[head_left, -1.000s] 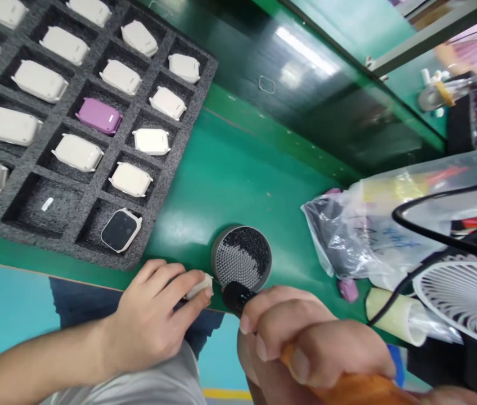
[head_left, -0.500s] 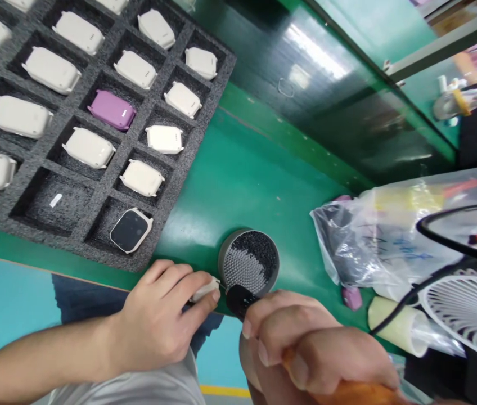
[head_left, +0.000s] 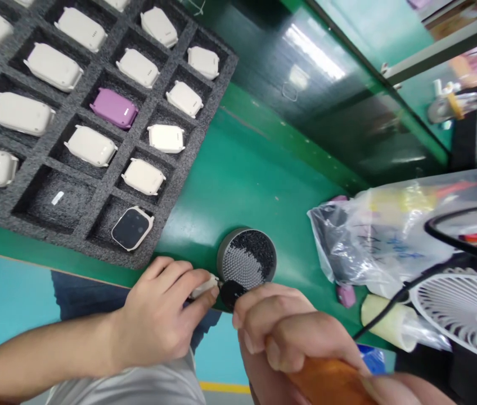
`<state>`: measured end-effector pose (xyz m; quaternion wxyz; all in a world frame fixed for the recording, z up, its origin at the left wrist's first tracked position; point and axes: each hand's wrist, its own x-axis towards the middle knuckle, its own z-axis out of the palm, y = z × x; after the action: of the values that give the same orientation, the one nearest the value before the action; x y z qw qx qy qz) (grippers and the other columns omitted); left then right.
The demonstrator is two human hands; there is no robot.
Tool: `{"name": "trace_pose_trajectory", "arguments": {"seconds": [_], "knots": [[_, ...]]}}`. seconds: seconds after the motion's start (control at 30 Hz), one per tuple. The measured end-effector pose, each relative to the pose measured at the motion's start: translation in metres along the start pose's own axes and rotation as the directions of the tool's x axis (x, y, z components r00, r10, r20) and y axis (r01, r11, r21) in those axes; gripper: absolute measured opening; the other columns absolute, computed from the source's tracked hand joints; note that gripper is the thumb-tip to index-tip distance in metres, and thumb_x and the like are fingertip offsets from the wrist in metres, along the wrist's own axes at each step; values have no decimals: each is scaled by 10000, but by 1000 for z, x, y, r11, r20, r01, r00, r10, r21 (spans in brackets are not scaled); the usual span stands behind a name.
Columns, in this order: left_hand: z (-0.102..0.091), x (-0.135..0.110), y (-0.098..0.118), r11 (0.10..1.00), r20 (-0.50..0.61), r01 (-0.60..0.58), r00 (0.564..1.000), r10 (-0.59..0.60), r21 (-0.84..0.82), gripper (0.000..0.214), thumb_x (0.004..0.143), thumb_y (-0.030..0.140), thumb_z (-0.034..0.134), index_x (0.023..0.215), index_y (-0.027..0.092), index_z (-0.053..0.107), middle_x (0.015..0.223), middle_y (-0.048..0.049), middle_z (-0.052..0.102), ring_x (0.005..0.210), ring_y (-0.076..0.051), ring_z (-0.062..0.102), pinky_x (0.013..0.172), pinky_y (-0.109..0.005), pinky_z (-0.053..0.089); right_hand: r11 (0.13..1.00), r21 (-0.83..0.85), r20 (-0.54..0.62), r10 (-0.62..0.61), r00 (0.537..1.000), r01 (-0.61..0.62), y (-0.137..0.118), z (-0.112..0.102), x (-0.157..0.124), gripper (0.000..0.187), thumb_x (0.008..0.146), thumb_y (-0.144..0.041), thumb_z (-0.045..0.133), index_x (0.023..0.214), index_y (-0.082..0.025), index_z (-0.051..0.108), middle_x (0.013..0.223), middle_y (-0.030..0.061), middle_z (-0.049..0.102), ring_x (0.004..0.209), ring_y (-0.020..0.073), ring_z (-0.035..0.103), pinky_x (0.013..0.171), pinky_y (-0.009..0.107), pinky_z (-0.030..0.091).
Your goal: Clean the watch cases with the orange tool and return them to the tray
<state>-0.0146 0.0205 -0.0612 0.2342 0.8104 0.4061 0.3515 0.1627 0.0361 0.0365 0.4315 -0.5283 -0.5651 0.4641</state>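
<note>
My left hand [head_left: 166, 309] is closed around a small off-white watch case [head_left: 201, 287] at the front edge of the green bench, its fingers hiding much of it. Gripped in my right hand [head_left: 289, 326] is a screwdriver with an orange body [head_left: 327, 379] and a black nose [head_left: 232, 293]. The nose points left, and its tip meets or nearly meets the side of the case. Just behind it stands a round grey tub [head_left: 221, 256], partly filled with tiny grey dots and black grains.
A dark foam tray [head_left: 137, 256] at left holds several off-white watch cases [head_left: 143, 176], a purple one [head_left: 115, 108] and one with its black screen up [head_left: 132, 229]. To the right are plastic bags [head_left: 365, 242], a black cable [head_left: 394, 298] and a white fan [head_left: 466, 315].
My right hand and the screwdriver have shifted slightly left, its nose closer to the watch case. My left hand stays almost in place. The whole view has moved a little.
</note>
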Motion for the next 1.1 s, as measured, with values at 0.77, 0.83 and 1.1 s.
{"name": "trace_pose_trajectory", "arguments": {"seconds": [0.77,0.83,1.1], "knots": [[-6,-8,3,992,201,-96,977,77,85,307,1076,198,553,1322,119,718,1575,-119,649,1376,-345,586,1024,-515,415,929,142,-412,-259,873,343,36,-4,-4,508,1007,-737,539,1295,-318,551,896,-31,628,664,171,594,593,422,523],[-7,-9,1,993,219,-100,972,83,69,334,1056,168,538,1334,123,718,1576,-107,651,1378,-342,588,1034,-522,414,933,139,-418,-249,873,333,35,-3,-4,491,998,-718,575,1294,-327,555,886,-34,623,663,171,589,590,416,521],[-4,-7,0,993,170,-84,983,69,84,280,1064,219,624,1313,181,745,1454,-88,726,1319,-311,642,996,-478,437,910,165,-429,-281,859,380,37,1,-2,448,1060,-665,448,1269,-294,588,884,-14,638,662,174,601,586,419,536]]}}
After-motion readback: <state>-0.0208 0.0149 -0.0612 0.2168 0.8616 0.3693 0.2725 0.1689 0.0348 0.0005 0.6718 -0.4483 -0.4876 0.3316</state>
